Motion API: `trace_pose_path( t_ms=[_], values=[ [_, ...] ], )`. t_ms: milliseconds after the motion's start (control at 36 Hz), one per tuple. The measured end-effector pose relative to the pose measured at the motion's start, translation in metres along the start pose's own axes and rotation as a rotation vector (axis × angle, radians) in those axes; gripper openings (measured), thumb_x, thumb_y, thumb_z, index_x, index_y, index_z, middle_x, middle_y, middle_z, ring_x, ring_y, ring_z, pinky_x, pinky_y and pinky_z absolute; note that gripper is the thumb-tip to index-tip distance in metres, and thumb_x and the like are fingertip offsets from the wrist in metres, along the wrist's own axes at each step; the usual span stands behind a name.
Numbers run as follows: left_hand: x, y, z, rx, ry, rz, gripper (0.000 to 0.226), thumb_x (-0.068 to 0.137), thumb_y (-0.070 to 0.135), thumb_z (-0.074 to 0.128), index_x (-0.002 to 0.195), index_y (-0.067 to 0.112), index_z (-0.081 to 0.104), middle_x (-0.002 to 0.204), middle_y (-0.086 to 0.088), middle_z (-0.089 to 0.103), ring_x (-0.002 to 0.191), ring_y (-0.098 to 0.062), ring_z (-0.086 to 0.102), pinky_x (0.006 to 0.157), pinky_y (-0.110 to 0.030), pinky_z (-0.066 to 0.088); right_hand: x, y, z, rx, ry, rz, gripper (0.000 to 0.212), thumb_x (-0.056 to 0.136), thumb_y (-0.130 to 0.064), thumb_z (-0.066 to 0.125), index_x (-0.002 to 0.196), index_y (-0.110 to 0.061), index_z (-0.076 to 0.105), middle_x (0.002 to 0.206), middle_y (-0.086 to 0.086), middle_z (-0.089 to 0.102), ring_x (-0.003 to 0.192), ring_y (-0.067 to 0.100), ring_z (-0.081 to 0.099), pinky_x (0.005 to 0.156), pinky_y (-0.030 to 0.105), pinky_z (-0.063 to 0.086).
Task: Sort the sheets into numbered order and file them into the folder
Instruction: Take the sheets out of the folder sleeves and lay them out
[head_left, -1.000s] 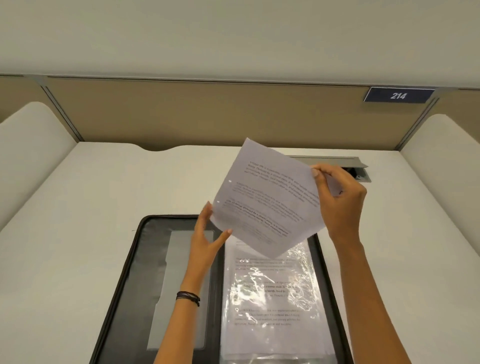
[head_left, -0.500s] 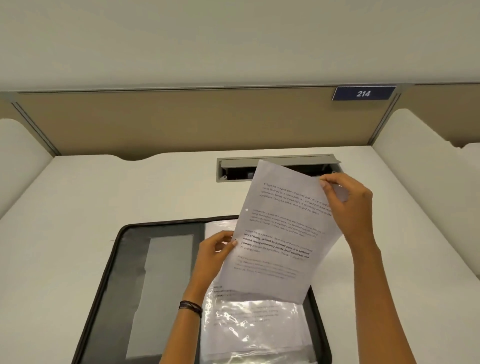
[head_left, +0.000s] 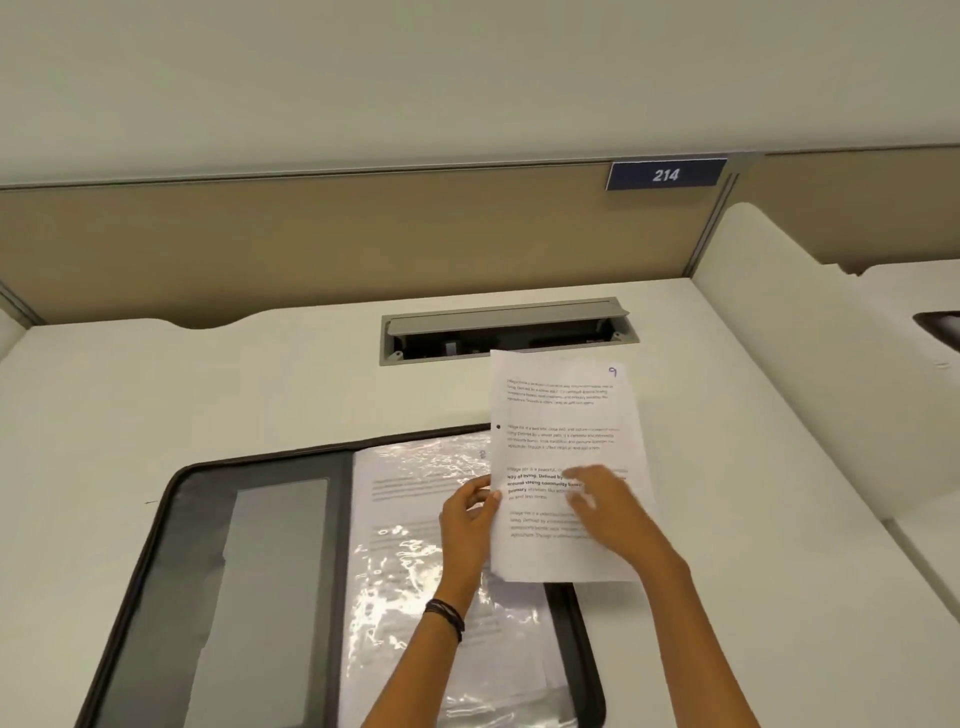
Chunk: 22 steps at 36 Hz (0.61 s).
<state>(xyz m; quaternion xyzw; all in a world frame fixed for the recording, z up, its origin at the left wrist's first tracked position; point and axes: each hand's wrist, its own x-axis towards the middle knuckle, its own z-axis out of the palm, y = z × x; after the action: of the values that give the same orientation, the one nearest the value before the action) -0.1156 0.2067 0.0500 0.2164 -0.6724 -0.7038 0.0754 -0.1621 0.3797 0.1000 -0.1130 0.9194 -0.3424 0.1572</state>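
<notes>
Sheet (head_left: 563, 415) stands right of the pinching left hand (head_left: 470, 519); right hand (head_left: 610, 512), off the corner, now lies loose-fingered across it.

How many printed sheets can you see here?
2. The loose sheet, marked 9, is held above the folder's right side; the sleeved sheet lies filed inside the folder. More may be hidden beneath it.

A small dark blue rectangular plate (head_left: 666, 174) on the beige partition wall (head_left: 363, 244) carries the white number 214. The white printed paper sheet (head_left: 561, 415) has a handwritten 9 in its top right corner. Its bold lines include "way of living. Defined by" and "around strong community". The rest of the print is too small to read.
</notes>
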Motion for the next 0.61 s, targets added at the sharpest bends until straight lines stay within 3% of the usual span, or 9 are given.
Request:
trace_pose_path(
  t_ms=[111,278,361,417,444,472,528,611],
  values=[
    [0.004,-0.012,0.022,0.014,-0.027,-0.016,0.013,0.091,0.012,0.062,0.1,0.021,0.065,0.089,-0.003,0.068,0.084,-0.017,0.066,0.068,-0.022,0.056,-0.003,0.02,0.021,-0.068,-0.139,0.104,0.045,0.102,-0.021,0.035,0.147,-0.015,0.028,0.156,0.007,0.015,0.143,0.022,0.019,0.116,0.033,0.017],
    [0.01,-0.019,0.035,0.043,-0.07,-0.003,0.014,0.093,0.015,0.06,0.101,0.025,0.064,0.093,0.001,0.07,0.087,-0.014,0.067,0.078,-0.03,0.057,-0.007,0.05,0.039,-0.113,-0.178,0.208,0.053,0.103,-0.033,0.026,0.151,-0.023,0.007,0.159,0.003,-0.005,0.146,0.021,-0.003,0.118,0.047,0.001],
    [0.011,-0.025,0.031,0.144,-0.06,0.102,0.018,0.095,0.015,0.057,0.109,0.025,0.062,0.106,0.011,0.065,0.101,-0.006,0.061,0.091,-0.023,0.051,-0.009,0.065,0.043,-0.21,-0.147,0.209,0.06,0.1,-0.05,0.011,0.151,-0.022,-0.003,0.158,0.0,-0.014,0.146,0.018,-0.011,0.114,0.053,-0.006],
    [0.014,-0.031,0.025,0.299,-0.055,0.216,0.022,0.097,0.016,0.053,0.116,0.024,0.06,0.121,0.009,0.059,0.116,-0.008,0.052,0.104,-0.025,0.041,-0.007,0.075,0.044,-0.248,-0.103,0.185,0.099,0.071,-0.078,-0.022,0.15,-0.019,-0.009,0.156,-0.002,-0.018,0.145,0.018,-0.014,0.112,0.054,-0.01],
    [0.017,-0.036,0.021,0.397,-0.048,0.266,0.024,0.098,0.018,0.052,0.12,0.023,0.059,0.13,0.009,0.053,0.125,-0.01,0.044,0.112,-0.029,0.031,-0.005,0.081,0.045,-0.281,-0.088,0.182,0.114,0.056,-0.08,-0.032,0.149,-0.018,-0.011,0.155,-0.003,-0.02,0.145,0.018,-0.015,0.112,0.053,-0.01],
    [0.02,-0.039,0.018,0.497,-0.037,0.318,0.026,0.098,0.02,0.05,0.123,0.023,0.058,0.136,0.01,0.046,0.132,-0.009,0.035,0.118,-0.032,0.017,-0.003,0.087,0.045,-0.314,-0.062,0.171,0.112,0.057,-0.078,-0.032,0.148,-0.016,-0.014,0.154,-0.003,-0.022,0.145,0.018,-0.015,0.112,0.053,-0.011],
    [0.028,-0.047,0.011,0.667,-0.03,0.378,0.033,0.098,0.028,0.047,0.131,0.026,0.053,0.144,0.014,0.033,0.14,-0.007,0.018,0.116,-0.029,-0.012,0.003,0.095,0.044,-0.357,-0.016,0.165,0.087,0.075,-0.064,-0.016,0.146,-0.013,-0.017,0.15,-0.004,-0.026,0.145,0.02,-0.014,0.111,0.053,-0.012],
    [0.03,-0.06,-0.003,0.856,-0.058,0.37,0.052,0.097,0.05,0.031,0.143,0.028,0.039,0.153,0.013,0.016,0.144,-0.009,0.004,0.111,-0.027,-0.025,0.011,0.104,0.038,-0.363,0.032,0.168,0.081,0.071,-0.058,-0.017,0.138,-0.013,-0.022,0.154,-0.002,-0.02,0.145,0.02,-0.012,0.11,0.051,-0.014]
  ],
)
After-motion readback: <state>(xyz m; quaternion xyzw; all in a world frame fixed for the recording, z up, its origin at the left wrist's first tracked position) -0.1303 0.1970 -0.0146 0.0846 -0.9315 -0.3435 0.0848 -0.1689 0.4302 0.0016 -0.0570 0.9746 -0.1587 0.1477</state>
